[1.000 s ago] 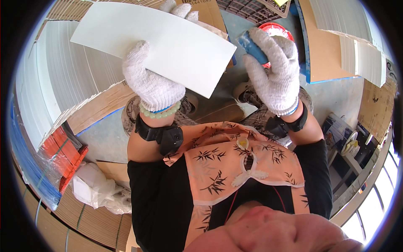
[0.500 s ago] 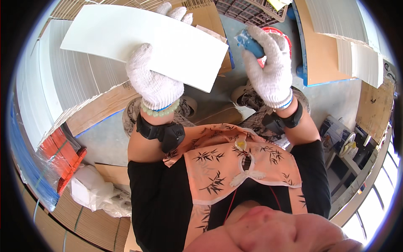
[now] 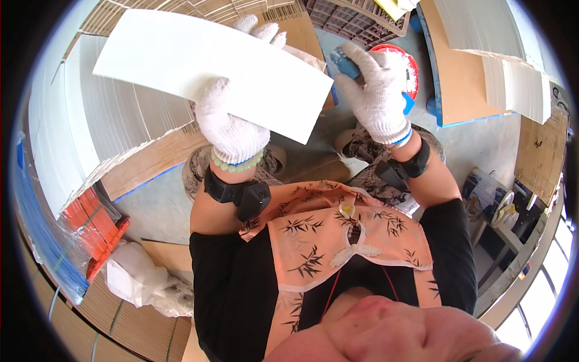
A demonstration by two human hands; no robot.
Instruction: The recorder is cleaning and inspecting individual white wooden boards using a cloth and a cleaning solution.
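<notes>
- Head view: left hand (image 3: 234, 125), in white knitted glove; closed on the panel, thumb laid over the upper face, fingertips showing beyond the far edge.
- Rectangular panel (image 3: 247, 78), white, plain-faced; held slantwise in front of the person, its right end lower in the picture.
- Right hand (image 3: 381, 102), likewise gloved; thumb and fingers gripping a blue sponge-like block (image 3: 344, 63), just beside the panel's right end. Exact make of the block cannot be told.
- Bucket (image 3: 413, 73), red-rimmed, whitish inside; partly hidden by the right hand.
- Stack of white panels (image 3: 114, 90), on edge, left side.
- Plastic crate (image 3: 356, 23), brown, latticed; beyond the bucket.
- Cardboard box (image 3: 298, 36), brown; behind the held panel.
- Apron (image 3: 313, 259), peach with dark bamboo-leaf print; worn by the person.
</notes>
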